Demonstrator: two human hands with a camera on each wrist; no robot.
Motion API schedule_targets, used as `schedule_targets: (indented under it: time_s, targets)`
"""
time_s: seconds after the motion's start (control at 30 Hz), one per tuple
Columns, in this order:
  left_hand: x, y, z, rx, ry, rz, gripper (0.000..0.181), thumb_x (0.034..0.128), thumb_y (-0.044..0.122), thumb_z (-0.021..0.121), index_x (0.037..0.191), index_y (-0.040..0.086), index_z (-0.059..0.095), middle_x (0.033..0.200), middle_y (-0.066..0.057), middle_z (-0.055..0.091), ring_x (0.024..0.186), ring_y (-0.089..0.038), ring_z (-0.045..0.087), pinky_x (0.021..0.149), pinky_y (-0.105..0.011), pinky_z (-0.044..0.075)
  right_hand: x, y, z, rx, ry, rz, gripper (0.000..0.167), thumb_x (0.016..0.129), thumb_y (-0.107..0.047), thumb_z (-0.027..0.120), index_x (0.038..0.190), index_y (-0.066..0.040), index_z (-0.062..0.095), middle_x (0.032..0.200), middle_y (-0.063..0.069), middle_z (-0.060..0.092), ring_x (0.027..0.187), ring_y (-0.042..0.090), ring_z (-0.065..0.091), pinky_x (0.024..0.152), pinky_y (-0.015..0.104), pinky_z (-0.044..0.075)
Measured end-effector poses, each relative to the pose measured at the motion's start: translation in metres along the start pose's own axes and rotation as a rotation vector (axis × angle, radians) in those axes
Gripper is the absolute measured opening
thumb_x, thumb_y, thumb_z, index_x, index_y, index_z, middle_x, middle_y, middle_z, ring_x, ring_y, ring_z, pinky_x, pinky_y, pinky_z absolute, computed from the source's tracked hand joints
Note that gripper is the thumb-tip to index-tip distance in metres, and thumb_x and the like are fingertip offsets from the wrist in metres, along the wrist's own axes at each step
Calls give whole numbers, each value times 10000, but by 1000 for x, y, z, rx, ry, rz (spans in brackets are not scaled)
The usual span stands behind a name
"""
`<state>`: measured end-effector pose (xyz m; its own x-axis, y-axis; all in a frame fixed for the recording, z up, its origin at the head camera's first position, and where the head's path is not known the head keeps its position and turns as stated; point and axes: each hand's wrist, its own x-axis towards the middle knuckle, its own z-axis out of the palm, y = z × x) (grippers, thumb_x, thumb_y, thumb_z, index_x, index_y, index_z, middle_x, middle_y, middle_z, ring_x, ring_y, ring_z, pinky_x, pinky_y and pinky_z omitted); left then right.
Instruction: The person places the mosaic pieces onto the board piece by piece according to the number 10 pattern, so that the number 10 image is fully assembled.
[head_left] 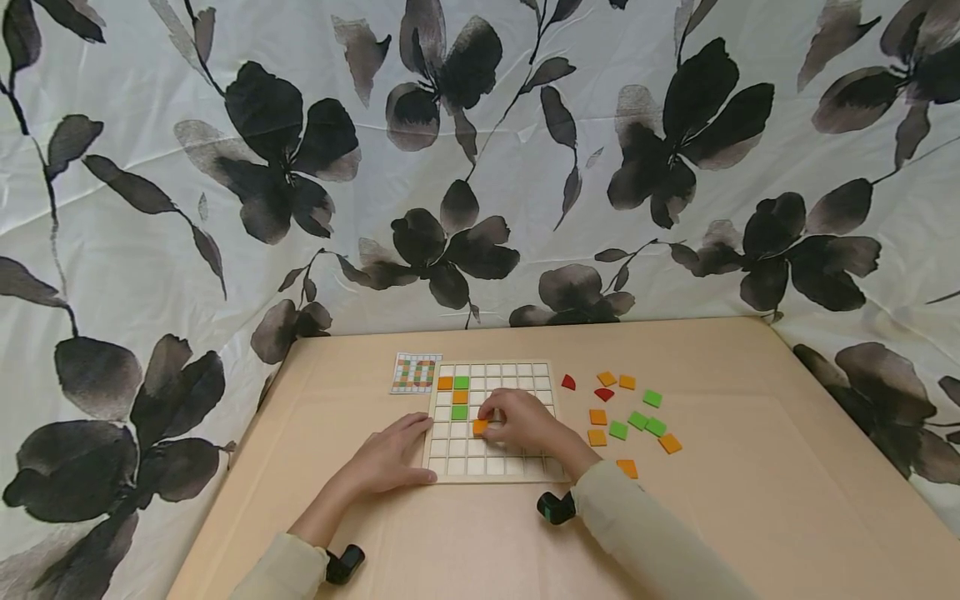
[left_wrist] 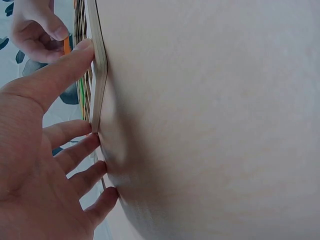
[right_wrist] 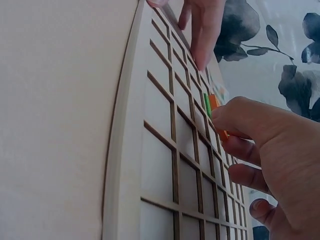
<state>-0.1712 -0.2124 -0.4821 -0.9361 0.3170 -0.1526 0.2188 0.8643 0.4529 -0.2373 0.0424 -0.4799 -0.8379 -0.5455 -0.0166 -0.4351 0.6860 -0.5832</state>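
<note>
A wooden grid board (head_left: 459, 469) with white cells lies on the table. Between thumb and fingers, my right hand (head_left: 525, 422) pinches an orange square tile (head_left: 480, 427) over the board's middle; the same orange tile (right_wrist: 214, 102) stands tilted in the right wrist view. My left hand (head_left: 393, 457) rests at the board's left edge with its fingers extended, the thumb touching the near corner (left_wrist: 101, 67). Two orange tiles (head_left: 446, 383) and two green tiles (head_left: 460, 412) sit in cells at the upper left of the board.
A small card with a coloured grid pattern (head_left: 416, 373) lies beside the board's far left corner. To the right are scattered loose orange tiles (head_left: 597, 438), green tiles (head_left: 618, 430) and two red rounded pieces (head_left: 604, 394). A floral cloth (head_left: 442, 167) hangs behind the table (head_left: 465, 550).
</note>
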Motion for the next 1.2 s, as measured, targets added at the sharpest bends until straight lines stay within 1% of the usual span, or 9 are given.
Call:
schedule_targets:
  time_s: [0.13,0.27,0.5,0.67,0.8,0.93,1.1,1.2]
  targets:
    - [0,0,0,2,-2,2,849,743,466,794,1444,130,454,1529,-49,392,1414,-287,375,1090,-585,339,3,-4,6,-32,12,-41,155,807,-283,777,937,-245,701,898,-100,640,811,123,549,731,239,426]
    - [0,0,-1,5,-4,1,851,740,469,796,1443,131,455,1528,-50,393,1414,-289,375,1084,-590,342,6,-6,12,-66,33,-85,134,804,-265,768,920,-252,702,902,-136,641,830,92,557,775,235,443]
    - [0,0,-1,4,-4,-4,848,737,473,796,1442,143,457,1528,-44,393,1415,-287,373,1079,-597,342,11,-10,21,-94,65,-116,68,805,-238,754,856,-241,710,858,-130,634,763,60,527,728,215,443]
    - [0,-1,-1,7,-3,2,847,741,480,791,1443,145,456,1529,-42,392,1418,-284,369,1073,-601,345,12,-14,24,-130,92,-147,56,818,-250,754,851,-225,717,859,-118,648,769,53,554,755,236,476]
    - [-1,-1,-2,7,-4,6,844,745,478,789,1444,142,455,1532,-43,389,1419,-283,368,1071,-603,347,13,-17,25,-136,113,-150,64,825,-267,763,845,-219,724,869,-111,651,776,65,568,756,247,480]
    - [-2,0,-2,8,-4,5,844,743,481,790,1441,144,458,1531,-42,390,1419,-282,369,1070,-605,345,15,-19,27,-114,122,-152,55,830,-246,764,838,-199,736,878,-92,655,782,76,576,755,242,482]
    - [-1,0,-2,13,-3,6,849,740,491,789,1440,140,459,1530,-40,391,1418,-278,370,1062,-604,353,17,-22,30,-75,108,-131,58,832,-224,766,806,-188,728,870,-81,632,767,86,553,745,234,472]
    - [-1,0,-2,15,-4,6,852,741,497,786,1441,140,458,1530,-38,390,1419,-276,369,1066,-598,353,17,-23,30,-72,94,-119,59,833,-228,764,807,-192,726,883,-79,628,780,96,549,758,243,472]
